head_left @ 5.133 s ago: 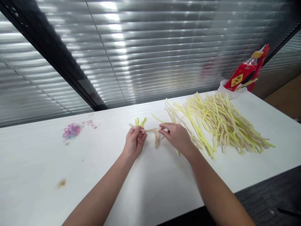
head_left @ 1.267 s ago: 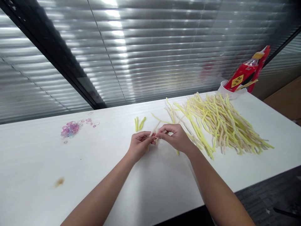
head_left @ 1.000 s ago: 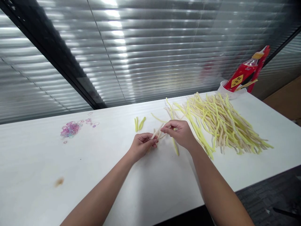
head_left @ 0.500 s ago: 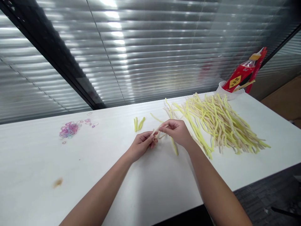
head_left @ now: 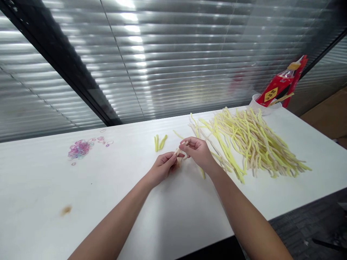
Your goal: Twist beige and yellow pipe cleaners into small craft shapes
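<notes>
My left hand point(head_left: 166, 165) is closed on a cream fuzzy stem point(head_left: 178, 151), which looks like a folded pipe cleaner, near the middle of the table. My right hand point(head_left: 197, 150) pinches the upper end of that same stem, its fingers almost touching the left ones. Parts of the stem are hidden behind the fingers. Just beyond my hands lie short folded yellow pipe cleaners point(head_left: 159, 142). Loose yellow and cream strands reach under and beside my right hand. To the right spreads a big heap of long yellow and cream pipe cleaners point(head_left: 252, 141).
Small pink and purple rubber bands point(head_left: 80, 149) form a pile on the left of the white table point(head_left: 114, 202). A red-labelled bottle point(head_left: 276, 86) leans in a clear plastic tub point(head_left: 261, 108) at the back right. Window blinds point(head_left: 173, 65) stand behind the table.
My right hand has shifted slightly left, closer to my left hand. The cream stem now looks more compact between the fingers.
</notes>
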`<state>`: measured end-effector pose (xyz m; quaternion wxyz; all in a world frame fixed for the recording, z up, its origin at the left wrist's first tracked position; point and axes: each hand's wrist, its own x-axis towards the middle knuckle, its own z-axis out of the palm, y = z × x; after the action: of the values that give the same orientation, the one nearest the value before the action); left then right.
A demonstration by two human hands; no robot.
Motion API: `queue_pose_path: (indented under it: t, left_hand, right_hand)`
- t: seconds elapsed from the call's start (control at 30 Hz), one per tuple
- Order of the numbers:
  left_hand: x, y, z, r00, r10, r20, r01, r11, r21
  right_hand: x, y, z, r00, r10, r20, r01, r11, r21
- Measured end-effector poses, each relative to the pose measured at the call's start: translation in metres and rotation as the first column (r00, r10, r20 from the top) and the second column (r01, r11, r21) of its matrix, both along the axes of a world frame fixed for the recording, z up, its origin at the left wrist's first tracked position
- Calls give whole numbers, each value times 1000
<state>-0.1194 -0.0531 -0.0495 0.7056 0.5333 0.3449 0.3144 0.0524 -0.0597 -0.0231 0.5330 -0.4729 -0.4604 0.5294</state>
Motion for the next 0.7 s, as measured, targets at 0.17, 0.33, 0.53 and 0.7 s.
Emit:
queue_pose_path:
  t: [0.17, 0.33, 0.53, 0.7]
  left_hand:
    - [1, 1, 3, 994, 36, 106, -26, 995, -100]
    - [2, 0, 7, 987, 59, 149, -36, 987, -155]
    - [3, -2, 9, 992, 85, 96, -73, 989, -126]
    - [4, -3, 12, 995, 90, 36, -85, 990, -116]
  right_hand:
    - [-1, 1, 1, 995, 27, -96, -30, 999, -36]
    - [-2, 1, 1, 996, -43, -84, 39, 998, -41]
    - [-3, -1, 3, 1000, -16, -9, 16, 1000, -23]
    - [-4, -2, 3, 999, -41, -17, 41, 999, 1]
